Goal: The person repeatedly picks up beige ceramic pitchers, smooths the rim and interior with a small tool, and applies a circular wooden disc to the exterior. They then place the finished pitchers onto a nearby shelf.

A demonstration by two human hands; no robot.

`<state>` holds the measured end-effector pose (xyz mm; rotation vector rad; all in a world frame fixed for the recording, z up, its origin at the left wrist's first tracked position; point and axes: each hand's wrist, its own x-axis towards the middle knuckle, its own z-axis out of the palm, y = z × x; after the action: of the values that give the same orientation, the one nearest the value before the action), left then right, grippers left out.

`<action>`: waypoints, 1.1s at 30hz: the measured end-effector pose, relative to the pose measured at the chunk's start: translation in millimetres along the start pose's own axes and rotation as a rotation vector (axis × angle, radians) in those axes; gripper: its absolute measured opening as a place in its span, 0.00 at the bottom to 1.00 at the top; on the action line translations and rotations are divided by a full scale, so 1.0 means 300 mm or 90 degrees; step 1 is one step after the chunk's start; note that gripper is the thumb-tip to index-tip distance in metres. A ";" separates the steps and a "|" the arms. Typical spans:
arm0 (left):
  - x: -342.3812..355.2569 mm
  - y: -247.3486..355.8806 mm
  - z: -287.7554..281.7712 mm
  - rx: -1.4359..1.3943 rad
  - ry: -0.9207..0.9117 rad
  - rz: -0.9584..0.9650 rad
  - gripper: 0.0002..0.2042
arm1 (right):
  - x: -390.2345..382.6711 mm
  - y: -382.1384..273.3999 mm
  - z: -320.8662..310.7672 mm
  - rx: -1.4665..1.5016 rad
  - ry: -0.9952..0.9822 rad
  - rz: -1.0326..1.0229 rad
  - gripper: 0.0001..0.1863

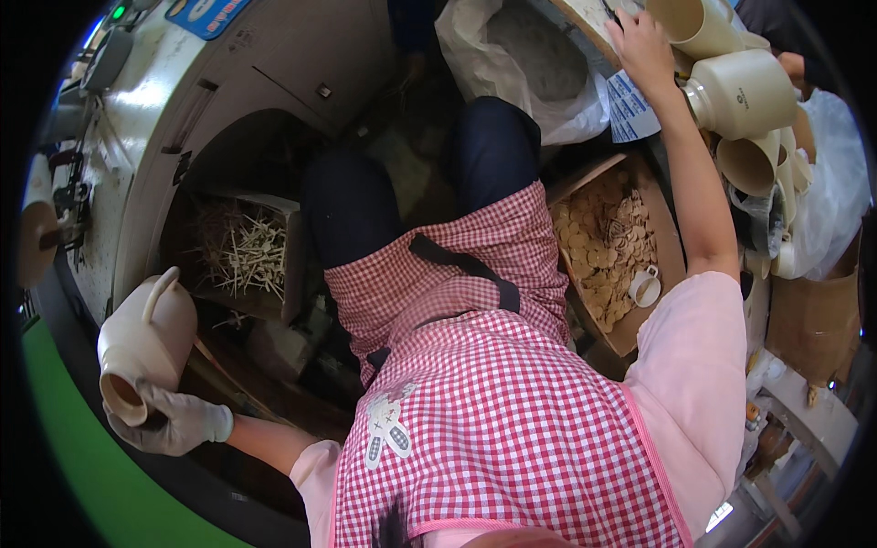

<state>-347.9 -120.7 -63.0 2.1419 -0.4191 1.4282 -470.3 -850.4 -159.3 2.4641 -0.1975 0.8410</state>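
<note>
A cream jug is out at the person's left, its open neck grasped by the gloved left hand, with the looped handle on the body above that grip. Beyond the holding fingers, toward the knees, a box of thin pale sticks sits low down. Farther across from the grip, past the checked apron, lies a carton of flat tan discs (a small white cup-like piece rests among them). The bare right hand is well apart from the jug, fingers bent at a worktop edge near a thin dark object; whether they grip it, I cannot tell. More cream vessels crowd just beside that hand.
</note>
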 end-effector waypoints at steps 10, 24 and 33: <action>-0.101 0.026 0.005 -0.326 -0.333 -0.382 0.12 | -0.296 -0.382 0.204 0.300 -0.496 0.259 0.07; -0.122 0.452 0.110 -0.378 -0.390 -0.316 0.56 | -0.156 -0.480 -0.336 1.174 -0.438 0.639 0.15; -0.154 0.513 0.095 -0.445 -0.464 -0.071 0.56 | 0.111 -0.640 -0.760 0.903 -0.231 0.171 0.06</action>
<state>-425.3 -263.9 -75.0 1.9524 -0.8868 0.2925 -507.3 -566.6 -69.3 4.0005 -0.0340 0.7127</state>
